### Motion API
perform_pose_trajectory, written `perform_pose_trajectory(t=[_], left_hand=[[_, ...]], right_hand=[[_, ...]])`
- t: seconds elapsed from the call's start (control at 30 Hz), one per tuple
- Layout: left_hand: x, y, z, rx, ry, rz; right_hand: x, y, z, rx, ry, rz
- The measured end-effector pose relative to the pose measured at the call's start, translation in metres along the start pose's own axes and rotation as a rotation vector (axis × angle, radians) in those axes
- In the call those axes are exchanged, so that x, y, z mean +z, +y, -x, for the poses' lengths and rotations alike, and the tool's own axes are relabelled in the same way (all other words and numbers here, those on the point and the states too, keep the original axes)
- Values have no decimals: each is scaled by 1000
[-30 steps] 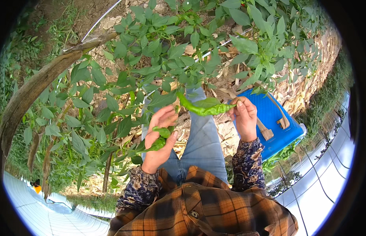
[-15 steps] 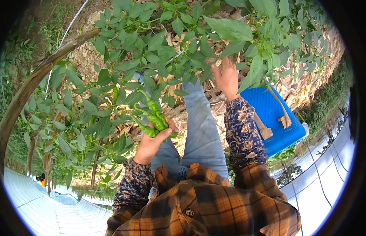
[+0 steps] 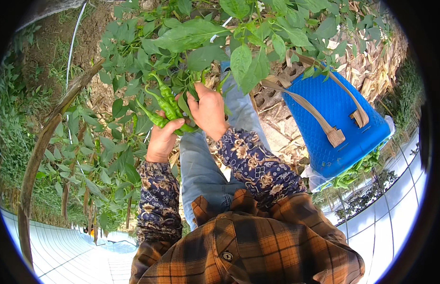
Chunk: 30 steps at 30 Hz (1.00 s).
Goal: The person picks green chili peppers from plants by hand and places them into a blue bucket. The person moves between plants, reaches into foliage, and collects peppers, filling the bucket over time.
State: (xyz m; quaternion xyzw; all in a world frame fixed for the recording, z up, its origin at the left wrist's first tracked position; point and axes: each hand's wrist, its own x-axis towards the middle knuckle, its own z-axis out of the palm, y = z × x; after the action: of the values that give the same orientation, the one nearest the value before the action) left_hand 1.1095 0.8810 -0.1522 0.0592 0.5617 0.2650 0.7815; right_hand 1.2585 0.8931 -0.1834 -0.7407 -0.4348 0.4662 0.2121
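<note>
Several long green chili peppers [image 3: 167,102] are bunched in my left hand [image 3: 164,139], its thumb pressed over them and their stems pointing up and left. Close beside it, my right hand [image 3: 209,111] reaches into the pepper plant [image 3: 191,59] with its fingers curled together among the leaves. What those fingers pinch is hidden by the hand and foliage. Just above its fingertips a curved green pepper [image 3: 204,75] shows. Both forearms wear dark flowered sleeves.
To my right lies a blue basket [image 3: 324,118] with tan straps [image 3: 319,116], a clear plastic liner and green peppers [image 3: 355,174] at its mouth. A bent wooden pole [image 3: 44,135] arches at the left, near a white string [image 3: 71,57]. Dry husks [image 3: 376,78] cover the ground.
My right hand has come left from the plant's right side, beside my left hand, and its fingers have closed. My left hand has risen slightly with the peppers. The basket shows more fully.
</note>
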Motion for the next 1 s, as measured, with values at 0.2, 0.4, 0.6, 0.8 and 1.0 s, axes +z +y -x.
perform_pose_trajectory(t=[0.2,0.4,0.6,0.8,1.0], left_hand=[[-38,24,-37,40,-18,290],[-53,43,-50,-7,51,263],[-36,34,-43,32,-10,191],[-20,-14,-23,-29,-64,129],[-19,-74,13,-36,108,-67]], right_hand=[[18,-37,-15,-153,-159,231],[26,-45,-5,-244,-104,193],[-26,-25,-1,-103,-310,166],[-70,28,-41,-211,186,182],[-65,12,-121,-69,-205,-505]])
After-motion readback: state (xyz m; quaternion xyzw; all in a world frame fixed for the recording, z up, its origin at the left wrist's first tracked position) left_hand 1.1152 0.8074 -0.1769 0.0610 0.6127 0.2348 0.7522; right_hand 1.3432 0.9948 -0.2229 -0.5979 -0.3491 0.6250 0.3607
